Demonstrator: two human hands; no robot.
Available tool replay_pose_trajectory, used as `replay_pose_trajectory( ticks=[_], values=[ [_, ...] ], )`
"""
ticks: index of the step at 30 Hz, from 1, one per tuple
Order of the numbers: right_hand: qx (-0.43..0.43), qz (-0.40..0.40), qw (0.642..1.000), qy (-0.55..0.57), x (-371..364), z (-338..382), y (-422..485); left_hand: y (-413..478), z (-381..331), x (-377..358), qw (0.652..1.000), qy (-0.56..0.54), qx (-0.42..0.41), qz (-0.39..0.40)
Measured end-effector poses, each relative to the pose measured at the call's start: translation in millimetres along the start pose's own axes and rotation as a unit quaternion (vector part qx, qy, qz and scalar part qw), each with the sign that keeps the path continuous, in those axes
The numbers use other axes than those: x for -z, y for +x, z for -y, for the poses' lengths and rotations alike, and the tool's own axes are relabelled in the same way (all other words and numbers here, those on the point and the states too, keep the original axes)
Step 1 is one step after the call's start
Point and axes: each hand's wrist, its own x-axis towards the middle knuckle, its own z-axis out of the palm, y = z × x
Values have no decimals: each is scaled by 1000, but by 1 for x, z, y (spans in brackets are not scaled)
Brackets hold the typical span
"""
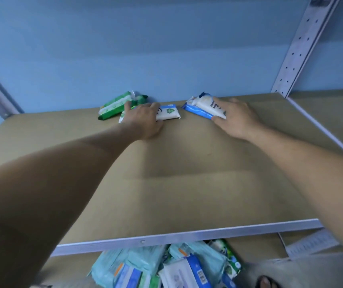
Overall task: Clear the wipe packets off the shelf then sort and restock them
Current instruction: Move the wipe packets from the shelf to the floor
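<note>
Head view: the clearing step is nearly done, judging by how little is left. On the shelf, the last packets are tucked right against the back wall. The white packet is gripped by the left hand, with the green packets touching it. The blue-and-white packets are pinched by the right hand. Next, both handfuls probably need to be pulled away from the wall and dropped on the pile lower down.

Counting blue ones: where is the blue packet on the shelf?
Head view: the blue packet lies at the back of the shelf, right of centre, under the white packet that the right hand grips.
</note>
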Motion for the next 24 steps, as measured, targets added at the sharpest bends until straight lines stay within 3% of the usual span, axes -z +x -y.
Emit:
replay_pose_trajectory(
  ticks=[5, 8, 13, 24],
  values=[
    [-2, -18, 1000, 13, 3, 1, -10, -1, -1, 6, 1000, 17, -1, -15],
    [5, -24, 999, 22, 9, 6, -23, -13, -6, 9, 999, -29, 4, -26],
    [6, -17, 999, 30, 21, 20, -60, -47, -18, 5, 999, -46, 22, 3],
    [-4, -21, 999, 47, 35, 71, -177, -169, -29, 24, 964, -263, 34, -36]
  ],
)
